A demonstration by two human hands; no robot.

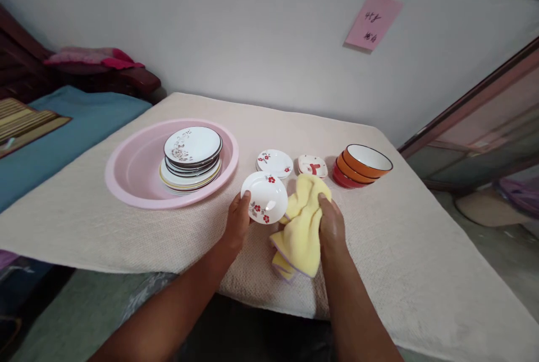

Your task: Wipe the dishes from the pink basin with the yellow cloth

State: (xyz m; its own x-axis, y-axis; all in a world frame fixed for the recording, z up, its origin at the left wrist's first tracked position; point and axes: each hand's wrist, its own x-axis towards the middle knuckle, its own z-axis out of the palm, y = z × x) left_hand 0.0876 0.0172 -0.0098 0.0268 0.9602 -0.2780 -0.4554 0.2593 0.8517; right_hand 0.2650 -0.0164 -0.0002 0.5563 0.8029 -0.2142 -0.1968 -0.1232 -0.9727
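My left hand (239,217) grips the left rim of a small white plate (266,195) with red flowers, thumb on top, tilted toward me above the table. In my right hand (332,223) is a yellow cloth (306,227) with a purple edge, bunched at the top and hanging down. The cloth's left side is close to the plate's right rim; whether they touch I cannot tell. Just behind the held plate lies a short stack of matching flowered plates (275,162). Right of that stack sits a small squarish dish (312,165) with a red pattern.
A pink basin (135,174) on the left holds a stack of larger plates (192,146). Orange and red bowls (365,164) stand nested and tilted at the right. A pale cloth covers the table (404,250). A wall with a pink note (374,22) rises behind.
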